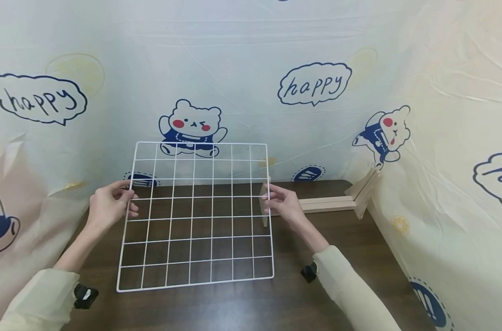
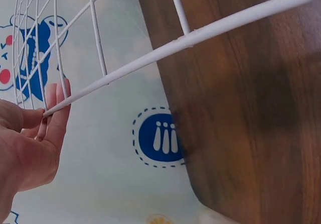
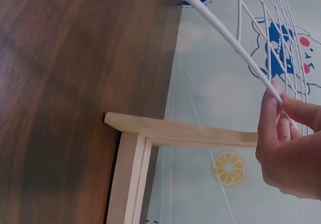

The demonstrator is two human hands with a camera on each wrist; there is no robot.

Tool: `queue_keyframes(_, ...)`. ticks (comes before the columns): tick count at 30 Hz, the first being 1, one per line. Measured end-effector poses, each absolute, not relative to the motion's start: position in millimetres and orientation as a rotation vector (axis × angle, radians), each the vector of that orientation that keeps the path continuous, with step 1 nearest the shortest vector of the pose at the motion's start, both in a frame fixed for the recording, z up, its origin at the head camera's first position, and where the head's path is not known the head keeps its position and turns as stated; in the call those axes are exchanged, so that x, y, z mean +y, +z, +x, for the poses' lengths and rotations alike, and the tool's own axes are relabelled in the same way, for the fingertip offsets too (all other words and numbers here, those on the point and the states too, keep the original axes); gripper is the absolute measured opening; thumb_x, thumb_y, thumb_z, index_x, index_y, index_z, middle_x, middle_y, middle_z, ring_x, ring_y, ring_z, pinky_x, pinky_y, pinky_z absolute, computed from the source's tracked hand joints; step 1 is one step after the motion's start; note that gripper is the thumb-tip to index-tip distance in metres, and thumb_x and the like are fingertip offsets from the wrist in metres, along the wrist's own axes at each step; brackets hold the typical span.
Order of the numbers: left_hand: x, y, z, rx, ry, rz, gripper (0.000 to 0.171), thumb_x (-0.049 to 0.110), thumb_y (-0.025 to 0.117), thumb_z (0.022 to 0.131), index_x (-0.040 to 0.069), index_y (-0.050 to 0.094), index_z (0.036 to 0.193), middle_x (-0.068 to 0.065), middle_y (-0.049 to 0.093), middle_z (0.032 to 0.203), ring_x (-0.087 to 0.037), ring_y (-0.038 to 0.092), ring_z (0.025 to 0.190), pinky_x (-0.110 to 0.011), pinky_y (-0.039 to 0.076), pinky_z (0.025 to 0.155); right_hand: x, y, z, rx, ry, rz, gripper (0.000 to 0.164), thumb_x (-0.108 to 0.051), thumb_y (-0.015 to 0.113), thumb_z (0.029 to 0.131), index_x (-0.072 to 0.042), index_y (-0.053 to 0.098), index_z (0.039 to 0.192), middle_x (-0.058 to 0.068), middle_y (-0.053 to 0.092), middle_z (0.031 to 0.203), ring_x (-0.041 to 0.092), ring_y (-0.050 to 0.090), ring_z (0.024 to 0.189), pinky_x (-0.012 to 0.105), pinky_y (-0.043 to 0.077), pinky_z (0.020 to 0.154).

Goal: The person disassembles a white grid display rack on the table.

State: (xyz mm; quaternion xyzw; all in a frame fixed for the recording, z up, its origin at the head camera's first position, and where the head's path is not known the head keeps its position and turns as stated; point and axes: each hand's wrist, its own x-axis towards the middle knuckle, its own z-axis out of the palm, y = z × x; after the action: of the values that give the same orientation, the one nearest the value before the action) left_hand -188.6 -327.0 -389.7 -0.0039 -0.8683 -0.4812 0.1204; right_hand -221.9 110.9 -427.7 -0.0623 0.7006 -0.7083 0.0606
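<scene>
A white wire grid panel (image 1: 191, 218) stands tilted above the table, held up between two hands. At its left edge, the left hand (image 1: 110, 202) pinches the outer wire between thumb and fingers; the left wrist view shows that grip on the thick white rim (image 2: 150, 57). My right hand (image 1: 284, 202) pinches the opposite edge at about the same height, and in the right wrist view its thumb and fingertips close on the rim wire (image 3: 225, 33). Behind the panel's right edge lies a pale wooden stand (image 1: 327, 204), partly hidden by the grid and the right hand.
The dark brown wooden table (image 1: 317, 294) reaches back to a printed cloth (image 1: 251, 92) hanging behind and at both sides. The stand's far end piece (image 1: 363, 193) sits near the table's right edge. Black wrist cameras are on both sleeves (image 1: 48, 294).
</scene>
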Motion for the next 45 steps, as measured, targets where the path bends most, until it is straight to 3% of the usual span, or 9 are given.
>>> queue_keyframes(4,-339,-394,-193,-2.461,-1.634,-0.037,0.042,0.003,0.052,0.098,-0.013,0.043,0.136,0.006,0.067,0.074,-0.017,0.068,0.055,-0.037,0.058,0.052,105,-428,-225,2.072,-2.168,-0.132,0.054,0.016,0.063,0.084,0.000,0.054,0.134,0.025,0.067,0.102,0.024,0.070,0.080,0.043,0.057,0.078)
queue_keyframes(9,-352,-400,-197,-2.293,-2.006,-0.051,0.047,0.001,0.055,0.097,-0.014,0.036,0.138,-0.003,0.071,0.079,-0.021,0.069,0.059,-0.036,0.058,0.054,98,-430,-226,2.044,-2.159,-0.076,0.049,0.014,0.063,0.086,-0.002,0.057,0.132,0.027,0.067,0.104,0.022,0.071,0.074,0.046,0.056,0.080)
queue_keyframes(18,-361,-410,-199,-2.296,-2.112,0.007,0.057,0.001,0.050,0.099,-0.019,0.021,0.142,-0.003,0.073,0.082,-0.022,0.070,0.064,-0.039,0.058,0.058,89,-441,-230,2.014,-2.137,-0.070,0.041,0.013,0.060,0.088,0.003,0.059,0.128,0.027,0.067,0.103,0.023,0.071,0.074,0.041,0.057,0.076)
queue_keyframes(22,-366,-417,-199,-2.303,-2.135,0.019,0.047,0.001,0.051,0.099,-0.014,0.032,0.140,-0.005,0.073,0.083,-0.024,0.071,0.065,-0.040,0.058,0.059,84,-446,-229,2.006,-2.125,-0.066,0.040,0.015,0.058,0.088,0.004,0.059,0.126,0.028,0.067,0.104,0.024,0.070,0.073,0.039,0.058,0.075)
queue_keyframes(26,-373,-420,-200,-2.277,-2.223,0.036,0.019,0.001,0.051,0.099,0.004,0.055,0.117,-0.007,0.073,0.083,-0.025,0.071,0.066,-0.041,0.059,0.060,80,-446,-231,1.997,-2.112,-0.054,0.041,0.014,0.058,0.088,0.003,0.058,0.128,0.027,0.067,0.105,0.029,0.070,0.078,0.037,0.058,0.075)
queue_keyframes(30,-376,-423,-202,-2.269,-2.321,0.070,0.017,0.002,0.052,0.098,0.014,0.064,0.099,-0.009,0.073,0.085,-0.026,0.071,0.069,-0.042,0.059,0.064,79,-444,-234,2.002,-2.092,-0.045,0.042,0.014,0.057,0.089,0.003,0.058,0.129,0.029,0.065,0.107,0.031,0.070,0.080,0.037,0.058,0.076)
queue_keyframes(34,-376,-427,-206,-2.392,-2.235,0.094,0.011,0.005,0.052,0.099,0.006,0.060,0.106,-0.006,0.073,0.087,-0.024,0.071,0.071,-0.044,0.059,0.067,80,-442,-237,2.024,-2.075,-0.048,0.042,0.016,0.055,0.089,0.004,0.056,0.130,0.032,0.063,0.110,0.030,0.070,0.079,0.037,0.058,0.075)
queue_keyframes(39,-376,-436,-210,-2.563,-2.053,0.152,0.035,0.010,0.048,0.102,-0.013,0.044,0.127,-0.003,0.072,0.089,-0.023,0.071,0.075,-0.045,0.058,0.071,79,-448,-238,2.028,-2.086,-0.022,0.042,0.015,0.056,0.088,0.004,0.057,0.129,0.030,0.065,0.106,0.031,0.070,0.078,0.037,0.059,0.074)
queue_keyframes(45,-381,-451,-212,-2.629,-2.009,0.232,0.046,0.011,0.045,0.103,-0.017,0.033,0.137,-0.003,0.072,0.091,-0.024,0.071,0.076,-0.045,0.058,0.072,73,-463,-236,2.001,-2.068,-0.029,0.041,0.014,0.056,0.090,0.007,0.054,0.130,0.030,0.065,0.106,0.029,0.070,0.078,0.037,0.059,0.074)
